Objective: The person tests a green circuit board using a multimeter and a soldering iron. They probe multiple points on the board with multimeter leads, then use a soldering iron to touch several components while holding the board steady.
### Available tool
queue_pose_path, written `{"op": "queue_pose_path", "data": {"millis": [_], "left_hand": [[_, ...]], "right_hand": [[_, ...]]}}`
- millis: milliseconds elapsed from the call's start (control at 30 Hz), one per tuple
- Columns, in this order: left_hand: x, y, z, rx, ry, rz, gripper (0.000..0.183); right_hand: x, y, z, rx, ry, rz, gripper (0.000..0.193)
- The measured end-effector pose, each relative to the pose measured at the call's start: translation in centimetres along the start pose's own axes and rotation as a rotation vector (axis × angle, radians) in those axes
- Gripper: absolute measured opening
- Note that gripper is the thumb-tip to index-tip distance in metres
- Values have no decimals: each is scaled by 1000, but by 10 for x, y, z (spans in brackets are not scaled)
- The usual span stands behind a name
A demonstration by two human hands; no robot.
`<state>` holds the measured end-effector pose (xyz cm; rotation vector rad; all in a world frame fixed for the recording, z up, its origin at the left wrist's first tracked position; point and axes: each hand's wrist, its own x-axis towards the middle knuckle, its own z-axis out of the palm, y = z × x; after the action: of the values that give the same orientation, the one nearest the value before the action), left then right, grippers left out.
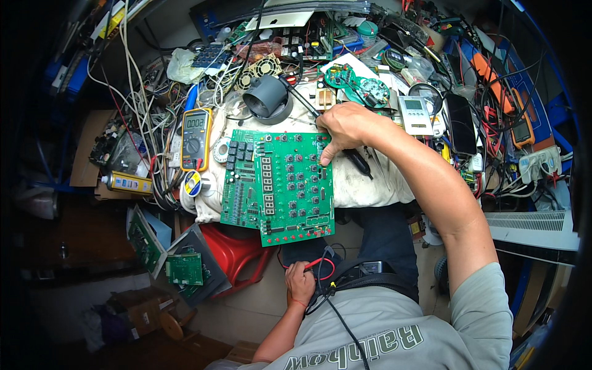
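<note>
Where cloth (pixel 385 186) ends, the green board (pixel 296 190) overhangs.

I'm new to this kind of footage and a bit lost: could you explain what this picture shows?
There is no machine here, just a person's two bare hands. A wide fisheye camera on the person's head looks down, so straight edges bend near the rim. The right hand reaches over the bench, its thumb on a green front board with a dark display and rows of buttons. Partly beneath it is a second board. The left hand is low by the lap; whether it holds anything is unclear. On the white cloth stands a grey tube, with a yellow meter to its left.
</note>
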<state>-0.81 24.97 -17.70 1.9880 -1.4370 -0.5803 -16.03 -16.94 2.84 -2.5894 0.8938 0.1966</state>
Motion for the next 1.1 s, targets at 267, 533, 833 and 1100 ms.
{"op": "queue_pose_path", "data": {"millis": [267, 533, 833, 1100], "left_hand": [[0, -1, 0, -4, -11, -15, 16], [-1, 0, 1, 0, 10, 9, 16], [0, -2, 2, 5, 19, 1, 16], [0, -2, 2, 3, 20, 12, 16]], "right_hand": [[-1, 1, 0, 20, 4, -24, 81], [-8, 11, -2, 83, 14, -110, 75], [-7, 15, 2, 57, 77, -205, 80], [-8, 11, -2, 62, 46, -153, 75]]}}
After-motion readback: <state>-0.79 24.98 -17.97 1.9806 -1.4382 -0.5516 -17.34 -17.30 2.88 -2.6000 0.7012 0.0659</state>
